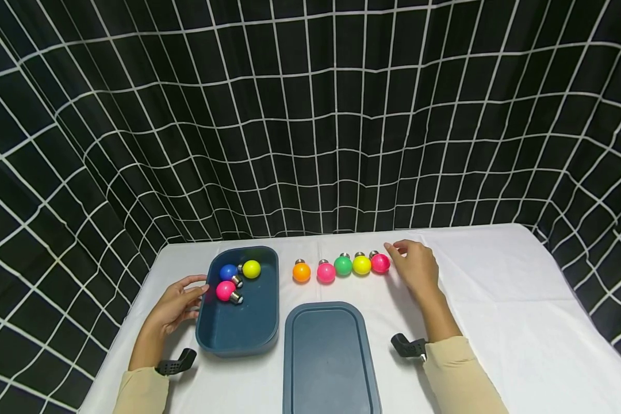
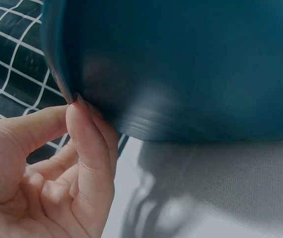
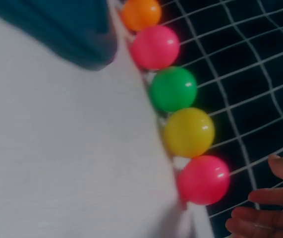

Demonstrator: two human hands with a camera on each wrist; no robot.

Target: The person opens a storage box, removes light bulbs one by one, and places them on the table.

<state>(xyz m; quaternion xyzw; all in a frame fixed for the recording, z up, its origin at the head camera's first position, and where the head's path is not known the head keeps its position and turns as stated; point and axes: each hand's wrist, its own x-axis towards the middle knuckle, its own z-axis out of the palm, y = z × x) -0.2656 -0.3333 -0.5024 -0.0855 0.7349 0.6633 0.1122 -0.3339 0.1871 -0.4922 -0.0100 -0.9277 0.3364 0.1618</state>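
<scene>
At the left, the left hand (image 1: 175, 305) pinches a bin (image 1: 233, 330) on its left side, with a pink bulb (image 1: 225, 290), a blue bulb (image 1: 228, 271) and a yellow bulb (image 1: 251, 269) inside. Farther right, beyond a lid (image 1: 331, 362), a row of five bulbs (image 1: 343, 265) ends just beside the right hand (image 1: 416, 267), its fingers loose and grasping nothing.
</scene>
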